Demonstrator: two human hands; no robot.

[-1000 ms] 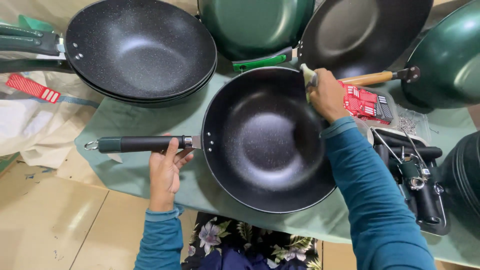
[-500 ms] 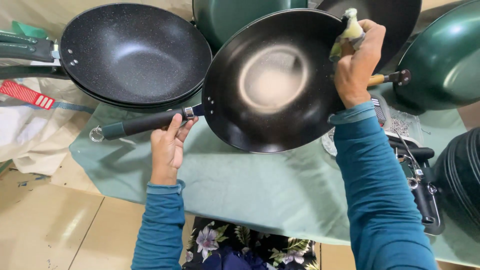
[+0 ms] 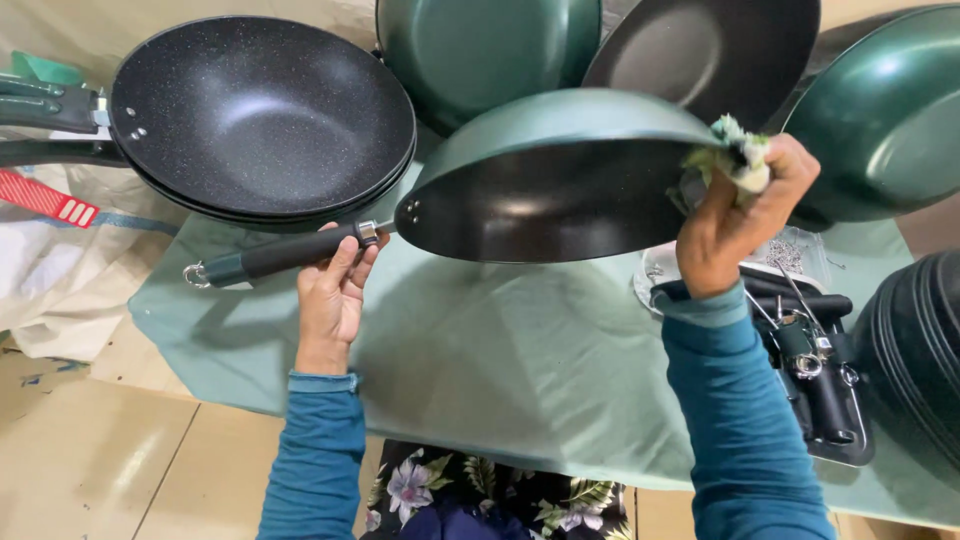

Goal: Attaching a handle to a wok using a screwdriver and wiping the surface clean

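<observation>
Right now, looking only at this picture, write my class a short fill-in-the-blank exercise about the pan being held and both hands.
1. The left hand grips the lifted pan by its black ____.
2. The right hand presses a crumpled ____ against the pan's far rim.
3. The pan's outside is dark ____.
4. Below it lies a pale green ____ covering the table.

Missing words: handle; cloth; green; cloth

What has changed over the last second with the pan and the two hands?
The pan went from flat on the green cloth to lifted and tipped up, its green outside now showing. The left hand kept the handle; the right hand rose with its rag at the rim. The stacked pans stayed put.
</observation>
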